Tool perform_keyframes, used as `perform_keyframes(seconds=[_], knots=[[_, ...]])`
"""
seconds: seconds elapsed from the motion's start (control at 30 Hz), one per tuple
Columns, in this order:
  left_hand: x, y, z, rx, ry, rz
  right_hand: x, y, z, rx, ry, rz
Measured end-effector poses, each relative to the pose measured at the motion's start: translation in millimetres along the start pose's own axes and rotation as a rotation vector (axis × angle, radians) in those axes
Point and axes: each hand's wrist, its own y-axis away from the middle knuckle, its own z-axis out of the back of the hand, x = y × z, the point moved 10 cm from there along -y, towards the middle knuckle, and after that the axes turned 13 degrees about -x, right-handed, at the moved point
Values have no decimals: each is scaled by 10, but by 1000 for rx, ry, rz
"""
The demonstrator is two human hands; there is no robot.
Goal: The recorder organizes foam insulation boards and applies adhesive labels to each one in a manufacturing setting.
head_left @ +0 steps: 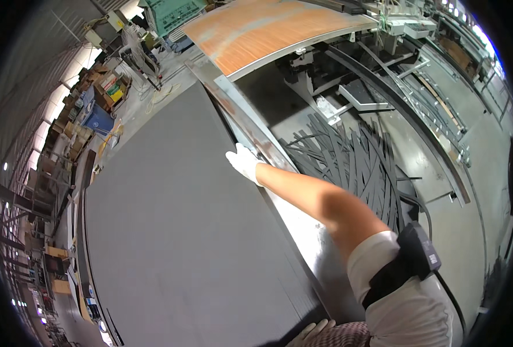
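A broad, flat dark grey sheet (181, 220) fills the middle of the view. My right hand (246, 163), in a white glove, lies on its right-hand edge with the thumb apart from the fingers. At the bottom, my left hand (313, 332) in a pale glove rests by the near edge, fingers laid out and partly cut off by the frame. A checked sleeve (346, 335) covers that wrist. Along the sheet's right side runs a bright metal surface (294, 222).
Many loose dark grey strips (355, 168) lie heaped to the right. Beyond stands a table with an orange-brown top (279, 29). A curved-looking dark rail (407, 115) crosses the right side. A blue bin (98, 120) and cartons (109, 87) stand at far left.
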Motion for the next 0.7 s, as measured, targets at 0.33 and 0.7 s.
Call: perform_keyframes(seconds=[0.33,0.7], knots=[[209,-29,14,0,7,24,129,-416,-39,-6,-140,113],[154,-44,-123,-35,-23,5,23,-1059,-213,18,564,288]])
